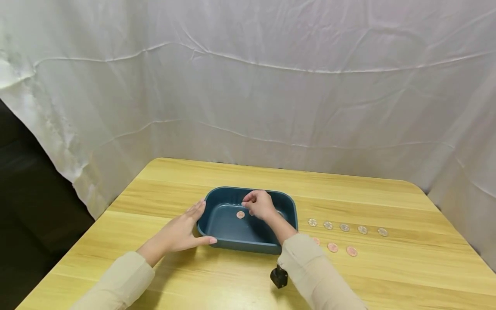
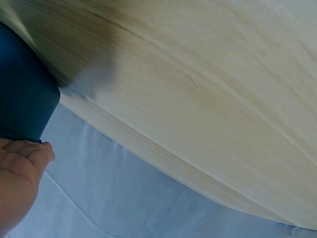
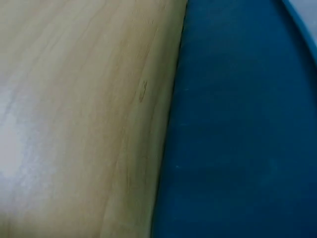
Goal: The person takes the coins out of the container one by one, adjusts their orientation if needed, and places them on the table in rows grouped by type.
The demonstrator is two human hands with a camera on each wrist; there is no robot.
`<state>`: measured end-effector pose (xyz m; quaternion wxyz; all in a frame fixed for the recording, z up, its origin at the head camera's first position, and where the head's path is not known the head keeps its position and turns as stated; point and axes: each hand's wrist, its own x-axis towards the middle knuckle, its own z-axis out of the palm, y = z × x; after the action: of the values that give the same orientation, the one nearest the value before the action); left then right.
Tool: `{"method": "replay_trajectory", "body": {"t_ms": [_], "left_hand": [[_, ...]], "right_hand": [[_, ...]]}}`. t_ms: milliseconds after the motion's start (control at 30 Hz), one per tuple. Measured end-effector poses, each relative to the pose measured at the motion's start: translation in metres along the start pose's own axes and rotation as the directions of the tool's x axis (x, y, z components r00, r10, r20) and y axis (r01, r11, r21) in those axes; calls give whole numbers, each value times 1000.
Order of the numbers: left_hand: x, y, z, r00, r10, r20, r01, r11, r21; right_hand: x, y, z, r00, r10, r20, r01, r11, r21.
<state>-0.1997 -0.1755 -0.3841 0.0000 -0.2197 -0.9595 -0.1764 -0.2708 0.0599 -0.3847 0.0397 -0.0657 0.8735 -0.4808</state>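
Observation:
A dark blue rectangular bin (image 1: 248, 246) stands on the wooden table, with a copper-coloured coin (image 1: 240, 214) lying on its floor. My left hand (image 1: 180, 230) rests against the bin's left end, its fingers stretched along the left rim and the thumb at the front wall. In the left wrist view, that hand's fingertips (image 2: 42, 151) touch the bin's edge. My right hand (image 1: 260, 205) reaches inside the bin, above and right of the coin, thumb and index finger close together. Whether a coin is between them cannot be made out. The right wrist view shows only the bin's wall (image 3: 237, 124) and table.
Right of the bin, several silver-coloured coins (image 1: 344, 227) lie in a row on the table (image 1: 407, 267). Nearer me is a shorter row of copper-coloured coins (image 1: 333, 247), one partly behind my right sleeve. A black device (image 1: 279, 277) sits by that sleeve. White cloth (image 1: 271, 99) hangs behind the table.

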Motion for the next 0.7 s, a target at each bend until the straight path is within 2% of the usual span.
{"method": "replay_trajectory", "body": {"t_ms": [200,433,600,700], "left_hand": [[0,1,0,1000,3,1,-3,1000,1],[0,3,1,1000,8,5,-8,1000,-5],[0,2,0,1000,1,5,-1,1000,1],[-1,2,-1,1000,4,6,-5,1000,7]], "right_hand": [[5,5,6,996,-37,78,51,981,-185],[4,11,11,994,-42,101,76,930,-360],[3,10,17,993,-44,107,86,896,-436],[4,9,19,994,-33,107,78,885,-458]]}}
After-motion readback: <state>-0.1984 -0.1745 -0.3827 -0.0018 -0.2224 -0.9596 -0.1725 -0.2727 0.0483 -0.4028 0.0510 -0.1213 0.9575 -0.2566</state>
